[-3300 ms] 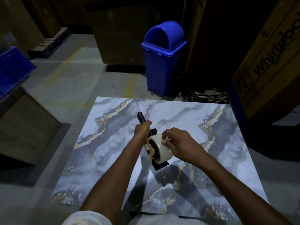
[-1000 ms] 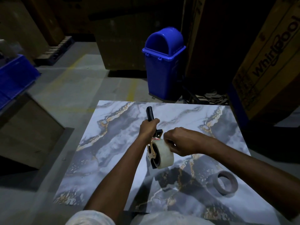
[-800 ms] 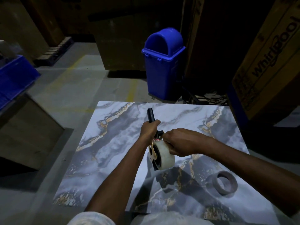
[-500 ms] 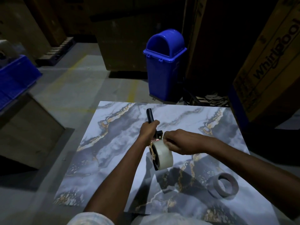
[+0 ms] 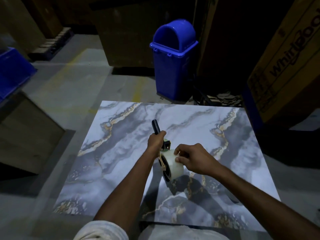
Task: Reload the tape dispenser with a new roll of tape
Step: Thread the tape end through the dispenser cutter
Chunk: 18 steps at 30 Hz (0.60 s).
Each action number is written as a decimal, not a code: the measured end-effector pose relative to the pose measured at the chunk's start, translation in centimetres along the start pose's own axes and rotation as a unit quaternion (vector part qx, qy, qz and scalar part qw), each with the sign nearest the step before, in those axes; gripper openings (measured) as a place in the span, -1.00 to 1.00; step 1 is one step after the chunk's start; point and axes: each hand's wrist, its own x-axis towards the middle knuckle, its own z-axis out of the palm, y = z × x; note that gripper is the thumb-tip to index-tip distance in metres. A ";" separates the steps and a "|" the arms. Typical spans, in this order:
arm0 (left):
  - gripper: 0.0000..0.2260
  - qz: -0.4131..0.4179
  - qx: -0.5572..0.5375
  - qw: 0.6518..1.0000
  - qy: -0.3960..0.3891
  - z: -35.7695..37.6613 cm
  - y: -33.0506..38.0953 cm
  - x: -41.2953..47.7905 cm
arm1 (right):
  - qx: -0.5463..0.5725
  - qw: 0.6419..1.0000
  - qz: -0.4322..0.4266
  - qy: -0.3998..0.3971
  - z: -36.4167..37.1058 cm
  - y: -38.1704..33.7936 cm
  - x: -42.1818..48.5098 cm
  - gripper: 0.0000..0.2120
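Note:
My left hand grips the black handle of the tape dispenser, held just above the marble-patterned table. A white roll of tape sits on the dispenser's wheel below the handle. My right hand rests on the top right of the roll, thumb and fingers pinched at its surface. The dispenser's black front part shows between both hands. The empty cardboard core is hidden behind my right forearm or out of sight.
A blue swing-lid bin stands beyond the table's far edge. A large cardboard box is at the right, a blue crate and a wooden surface at the left. Grey floor surrounds the table.
My right hand has slid from the top of the roll near the handle down onto its right side. The empty core at the lower right is no longer visible.

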 end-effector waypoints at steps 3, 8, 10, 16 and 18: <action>-0.63 -0.013 -0.005 1.000 -0.011 1.0 -1.3 0.5 | 0.023 0.999 0.025 0.010 0.9 1.1 -0.7 -0.88; -0.66 -0.006 0.026 0.998 -0.049 2.3 -1.3 0.9 | 0.073 0.994 0.053 0.057 1.9 2.2 -1.4 -0.88; -0.54 -0.017 0.036 0.997 -0.061 2.5 -1.1 1.1 | 0.086 0.992 0.058 0.068 1.9 2.4 -1.3 -0.89; -0.53 0.070 0.096 0.993 -0.003 1.7 -0.7 -1.4 | 0.106 0.990 0.055 0.073 2.0 2.7 -1.3 -0.86; -0.60 0.176 0.085 0.975 0.106 0.7 -1.8 -3.6 | 0.109 0.990 0.058 0.074 2.1 2.7 -1.4 -0.86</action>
